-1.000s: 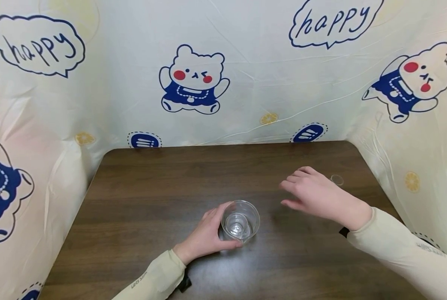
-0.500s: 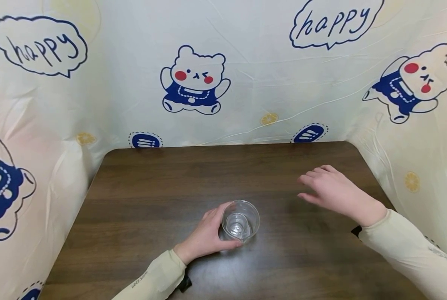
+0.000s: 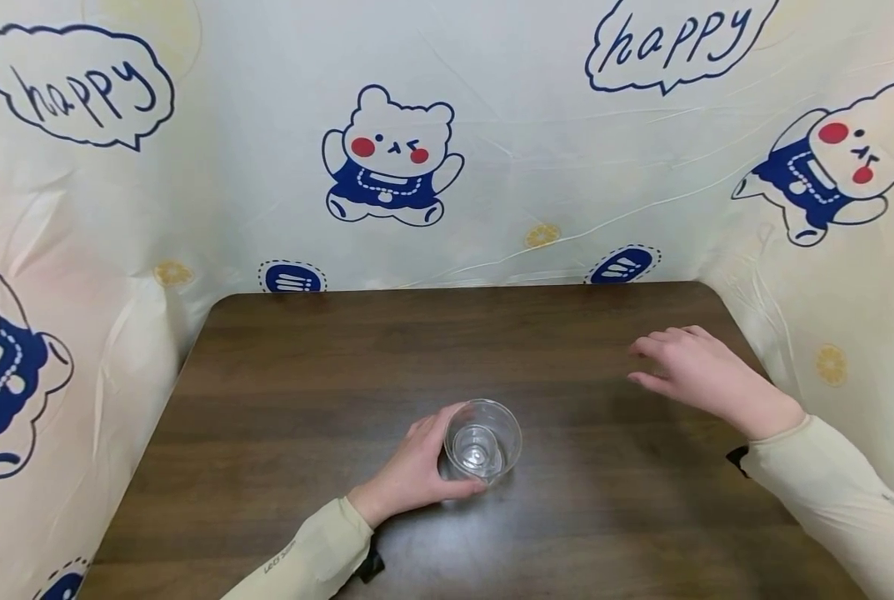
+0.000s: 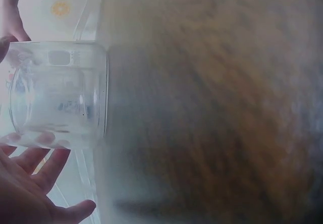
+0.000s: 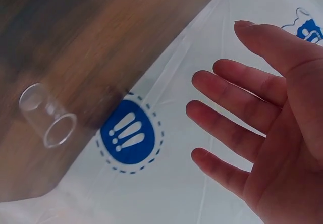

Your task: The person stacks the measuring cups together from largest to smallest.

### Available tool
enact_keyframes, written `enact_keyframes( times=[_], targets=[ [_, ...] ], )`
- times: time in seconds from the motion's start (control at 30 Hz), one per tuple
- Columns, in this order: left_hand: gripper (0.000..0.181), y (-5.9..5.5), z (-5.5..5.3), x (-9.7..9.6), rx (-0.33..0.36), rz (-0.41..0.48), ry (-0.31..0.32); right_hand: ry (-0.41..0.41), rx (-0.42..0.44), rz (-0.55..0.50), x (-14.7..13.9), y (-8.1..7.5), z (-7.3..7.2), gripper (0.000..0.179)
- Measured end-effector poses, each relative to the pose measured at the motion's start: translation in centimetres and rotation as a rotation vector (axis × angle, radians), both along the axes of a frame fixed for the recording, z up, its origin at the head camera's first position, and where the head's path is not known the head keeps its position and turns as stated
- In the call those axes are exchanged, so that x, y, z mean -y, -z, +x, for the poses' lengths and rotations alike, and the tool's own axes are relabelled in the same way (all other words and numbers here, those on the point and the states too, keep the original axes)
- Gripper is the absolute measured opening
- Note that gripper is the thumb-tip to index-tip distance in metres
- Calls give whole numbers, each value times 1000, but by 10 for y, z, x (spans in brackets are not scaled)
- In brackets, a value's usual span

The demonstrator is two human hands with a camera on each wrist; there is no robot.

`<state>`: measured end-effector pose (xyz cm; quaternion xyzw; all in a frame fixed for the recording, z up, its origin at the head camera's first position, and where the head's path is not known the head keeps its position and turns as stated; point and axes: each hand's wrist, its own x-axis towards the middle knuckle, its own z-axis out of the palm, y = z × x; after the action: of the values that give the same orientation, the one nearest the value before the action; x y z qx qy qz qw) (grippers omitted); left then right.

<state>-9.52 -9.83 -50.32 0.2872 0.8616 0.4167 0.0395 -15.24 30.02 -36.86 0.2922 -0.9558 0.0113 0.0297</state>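
Note:
My left hand (image 3: pixel 417 467) grips the side of a clear glass beaker (image 3: pixel 508 437), which stands upright on the table. A smaller clear glass vessel (image 3: pixel 476 448) sits inside that beaker. The left wrist view shows the beaker (image 4: pixel 58 98) from the side, with white printing on its wall and my fingers against it. My right hand (image 3: pixel 705 375) hovers over the right part of the table, fingers loosely spread and holding nothing. Near it, the right wrist view shows a small clear glass cylinder (image 5: pixel 48 115) upright on the table. My right hand hides it in the head view.
The dark brown wooden table (image 3: pixel 327 358) has rounded far corners. Pale cloth (image 3: pixel 514 167) printed with bears and words hangs along its back and both sides. My right forearm sleeve (image 3: pixel 829 475) reaches across the table's right edge.
My right hand has moved to the right, away from the beaker, and now covers the small rim seen earlier. The left hand and beaker have stayed put.

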Motion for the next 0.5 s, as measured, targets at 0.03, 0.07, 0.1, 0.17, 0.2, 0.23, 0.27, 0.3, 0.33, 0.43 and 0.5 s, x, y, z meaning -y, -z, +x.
enact_keyframes(
  times=[0.03,0.07,0.1,0.17,0.2,0.23,0.27,0.3,0.33,0.43,0.5],
  targets=[
    [99,0,0,0,1,-1,1,4,1,-2,-3,1,-1,29],
    [99,0,0,0,2,-5,1,6,1,-6,-6,2,-3,29],
    [100,1,-1,0,2,-6,2,8,1,-11,-10,3,-4,29],
    [100,1,-1,0,0,-9,1,14,7,-27,-16,6,-7,29],
    [100,2,-1,0,0,-6,2,21,16,-35,-20,8,-9,28],
    [100,2,0,0,-1,-8,1,30,27,-41,-24,9,-11,28],
    [100,2,0,1,-3,-9,1,42,40,-45,-28,11,-13,28],
    [100,3,0,1,-5,-10,1,59,58,-49,-32,13,-15,29],
    [100,3,0,1,-7,-11,1,74,72,-49,-37,15,-17,30],
    [100,3,-1,1,-12,-13,3,117,102,-56,-50,21,-22,32],
    [100,3,-1,1,-11,-15,4,142,109,-61,-59,25,-24,33]
  ],
)
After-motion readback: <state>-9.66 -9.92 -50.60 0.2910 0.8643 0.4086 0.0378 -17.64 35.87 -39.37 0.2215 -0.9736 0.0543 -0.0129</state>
